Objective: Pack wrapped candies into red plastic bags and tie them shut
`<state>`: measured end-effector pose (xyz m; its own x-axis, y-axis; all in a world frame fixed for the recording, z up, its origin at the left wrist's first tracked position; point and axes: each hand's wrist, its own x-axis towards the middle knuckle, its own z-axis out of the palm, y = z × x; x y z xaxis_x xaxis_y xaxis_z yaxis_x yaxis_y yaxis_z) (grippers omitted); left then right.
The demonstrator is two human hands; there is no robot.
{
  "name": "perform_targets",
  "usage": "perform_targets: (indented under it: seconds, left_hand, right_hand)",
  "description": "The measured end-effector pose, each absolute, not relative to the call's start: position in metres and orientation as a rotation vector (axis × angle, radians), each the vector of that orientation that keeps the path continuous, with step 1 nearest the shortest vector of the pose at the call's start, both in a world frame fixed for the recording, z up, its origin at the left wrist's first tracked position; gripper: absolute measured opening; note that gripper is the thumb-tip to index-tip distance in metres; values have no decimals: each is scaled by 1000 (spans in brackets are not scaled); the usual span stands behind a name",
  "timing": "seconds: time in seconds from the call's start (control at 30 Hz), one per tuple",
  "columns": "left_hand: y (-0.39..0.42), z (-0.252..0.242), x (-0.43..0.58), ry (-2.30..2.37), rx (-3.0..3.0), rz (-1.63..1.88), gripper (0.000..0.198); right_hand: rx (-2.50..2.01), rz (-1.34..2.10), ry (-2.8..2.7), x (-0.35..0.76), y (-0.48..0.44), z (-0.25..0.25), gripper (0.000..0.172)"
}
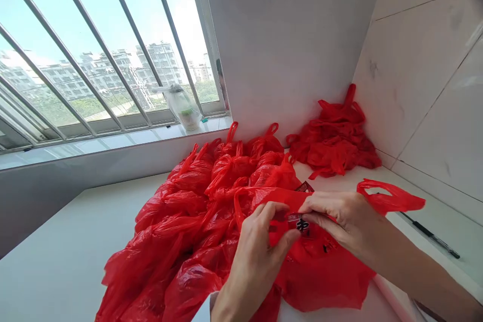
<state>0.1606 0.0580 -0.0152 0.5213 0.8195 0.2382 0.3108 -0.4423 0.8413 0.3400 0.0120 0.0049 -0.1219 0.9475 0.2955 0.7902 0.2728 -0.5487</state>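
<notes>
A thin red plastic bag (324,282) lies spread on the white table below both hands. My right hand (335,211) pinches a small dark packet (300,221) with a black character on a pale patch, over the bag's mouth. Beside it my left hand (260,246) has its thumb and fingers apart, close to the packet's left end. Another dark packet (305,187) shows just behind my right hand. Several filled, knotted red bags (188,201) are packed together to the left.
A heap of crumpled red bags (335,141) sits in the back right corner. A black pen (430,234) lies on the white table (56,241) at the right. On the sill of the barred window stands a clear bag holding a cup (184,108).
</notes>
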Motion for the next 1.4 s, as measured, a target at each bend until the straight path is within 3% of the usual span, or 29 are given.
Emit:
perform_targets:
  seconds: [0.07, 0.2, 0.33, 0.47, 0.83, 0.97, 1.23, 1.4]
  left_hand:
    - [60, -18, 160, 862, 1939, 802, 26]
    - [62, -19, 162, 823, 1833, 767, 12]
    - [61, -15, 165, 899, 1908, 744, 5]
    - [59, -13, 166, 924, 1985, 723, 1]
    - [61, -14, 164, 891, 1885, 733, 11]
    - [61, -18, 165, 887, 1878, 713, 12]
    - [65, -20, 164, 778, 1815, 708, 19]
    - [67, -23, 163, 744, 1708, 677, 3]
  right_hand:
    - [-1543, 360, -1926, 341, 12, 6, 22]
    - [-1526, 439, -1906, 342, 11, 11, 22]
    - [-1500, 457, -1897, 341, 15, 9, 9]
    - [-1382, 494, -1932, 339, 16, 5, 15]
    - [-1450, 577, -1775, 332, 16, 11, 19]
    - [-1494, 615, -1830, 339, 16, 12, 10]
    - [-1458, 339, -1908, 344, 14, 11, 17]
    - [-1450, 234, -1899, 345, 16, 10, 18]
